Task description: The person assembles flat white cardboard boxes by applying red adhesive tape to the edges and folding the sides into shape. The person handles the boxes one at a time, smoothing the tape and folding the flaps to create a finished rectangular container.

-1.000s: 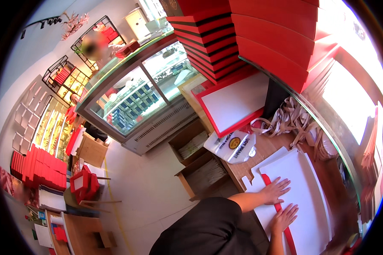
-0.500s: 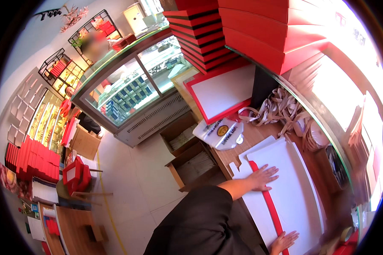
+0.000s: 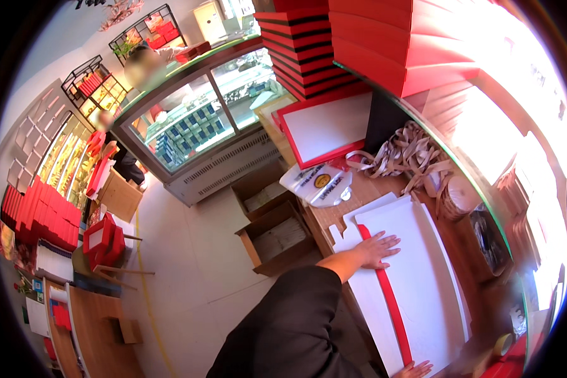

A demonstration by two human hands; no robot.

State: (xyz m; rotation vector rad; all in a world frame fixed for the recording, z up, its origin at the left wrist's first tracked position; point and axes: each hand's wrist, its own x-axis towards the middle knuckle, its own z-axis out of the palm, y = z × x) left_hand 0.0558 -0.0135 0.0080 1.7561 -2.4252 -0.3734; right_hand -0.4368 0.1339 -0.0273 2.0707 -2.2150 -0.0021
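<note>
A large white cardboard sheet (image 3: pixel 422 277) with a red strip (image 3: pixel 389 296) along its near side lies on the wooden counter, over other white card with notched edges. My left hand (image 3: pixel 377 249) rests flat on the sheet by the strip's far end, its fingers spread and its arm in a black sleeve. Partly cut off by the lower edge, my right hand (image 3: pixel 416 370) lies at the strip's near end with fingers stretched out. Neither hand grips anything that I can see.
Beyond the card are a printed plastic bag (image 3: pixel 318 184), a heap of beige ribbons (image 3: pixel 409 154), a red-edged white box (image 3: pixel 327 129) and tall red box stacks (image 3: pixel 372 50). Open cartons (image 3: pixel 274 239) stand on the floor. A glass display case (image 3: pixel 198 120) and people are farther back.
The view has shifted, so the counter and hands appear lower and slightly to the left. Both hands stay on the card along the red strip; the right one is now more cut off.
</note>
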